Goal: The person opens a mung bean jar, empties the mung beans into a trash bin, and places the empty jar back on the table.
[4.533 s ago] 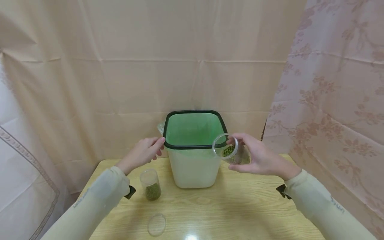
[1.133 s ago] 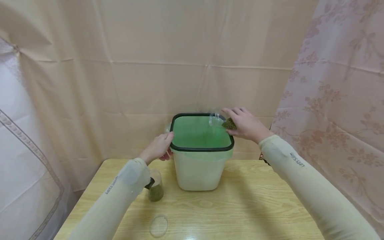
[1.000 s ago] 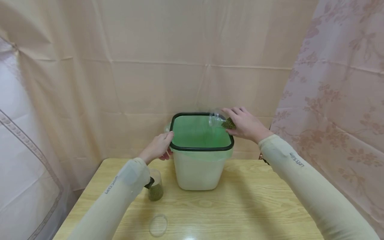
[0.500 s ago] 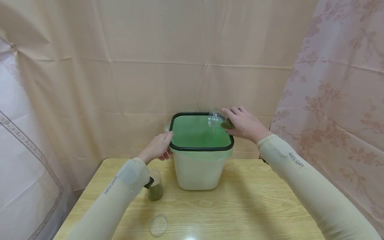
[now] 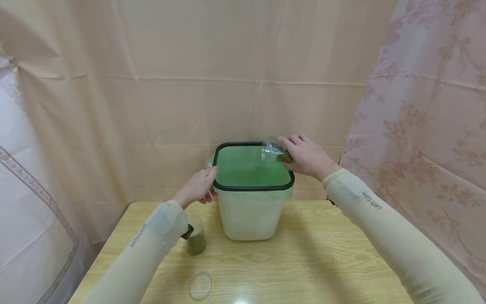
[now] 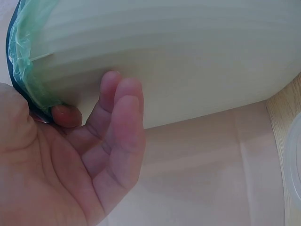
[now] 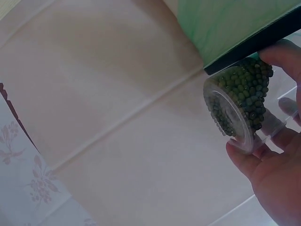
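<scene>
A whitish trash bin (image 5: 248, 217) with a green bag lining and a black rim stands upright on the table. My left hand (image 5: 196, 185) pinches its left rim between thumb and index finger; the other fingers (image 6: 126, 122) are bent loosely beside the wall. Over the right rim, my right hand (image 5: 306, 156) grips a clear plastic jar (image 5: 270, 152) lying on its side, mouth pointing left above the bin. Green mung beans (image 7: 249, 89) sit toward the jar's base, as the right wrist view shows. No beans are visible in the air.
Behind my left wrist stands a second clear jar (image 5: 196, 242), partly filled with green beans. A round clear lid (image 5: 200, 286) lies near the front of the wooden table (image 5: 303, 261). Beige curtain (image 5: 182, 109) hangs right behind the bin.
Since the earliest frame my right hand has lifted the jar and turned it sideways over the right rim. In the last half second the beans have spread slightly toward its mouth. My left hand keeps the rim.
</scene>
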`<state>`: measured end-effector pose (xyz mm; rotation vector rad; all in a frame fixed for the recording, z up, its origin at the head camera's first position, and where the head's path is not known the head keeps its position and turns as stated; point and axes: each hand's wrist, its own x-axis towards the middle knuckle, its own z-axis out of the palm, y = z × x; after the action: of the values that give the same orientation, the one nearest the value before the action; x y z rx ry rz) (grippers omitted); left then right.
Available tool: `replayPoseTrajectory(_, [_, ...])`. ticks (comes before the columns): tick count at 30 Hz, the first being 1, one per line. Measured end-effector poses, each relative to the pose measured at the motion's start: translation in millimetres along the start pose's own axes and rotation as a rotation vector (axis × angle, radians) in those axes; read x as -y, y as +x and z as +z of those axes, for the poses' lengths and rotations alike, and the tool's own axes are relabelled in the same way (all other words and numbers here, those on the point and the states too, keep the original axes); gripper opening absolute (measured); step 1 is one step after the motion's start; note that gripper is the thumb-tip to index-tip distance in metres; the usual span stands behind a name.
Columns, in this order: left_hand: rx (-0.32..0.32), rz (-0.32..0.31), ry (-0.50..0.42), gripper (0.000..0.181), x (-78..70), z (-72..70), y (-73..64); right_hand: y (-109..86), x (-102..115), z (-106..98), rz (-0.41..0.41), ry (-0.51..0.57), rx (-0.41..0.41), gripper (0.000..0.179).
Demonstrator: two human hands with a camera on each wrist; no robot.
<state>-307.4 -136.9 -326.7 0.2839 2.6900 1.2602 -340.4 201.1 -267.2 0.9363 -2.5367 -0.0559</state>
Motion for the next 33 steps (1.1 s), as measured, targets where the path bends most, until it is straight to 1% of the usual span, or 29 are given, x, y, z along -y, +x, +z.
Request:
replayPoseTrajectory(10, [-0.008, 0.003, -0.005, 0.061, -1.4, 1.4, -1.1, -0.7, -0.4, 0.4, -0.015, -0.036, 0.005, 0.075])
replayPoseTrajectory(17, [-0.012, 0.003, 0.012, 0.06, -0.8, 1.1, -3.0, -0.2, 2.6, 0.9, -0.024, -0.048, 0.001, 0.074])
replayPoseTrajectory(27, [-0.007, 0.013, 0.027, 0.058, -1.3, -3.1, -2.7, 1.9, 5.0, 1.3, -0.03, -0.035, -0.024, 0.073])
replayPoseTrajectory(33, [0.004, 0.008, 0.03, 0.059, -3.3, -2.0, -3.6, 0.6, 3.8, 1.4, -0.03, -0.043, -0.025, 0.074])
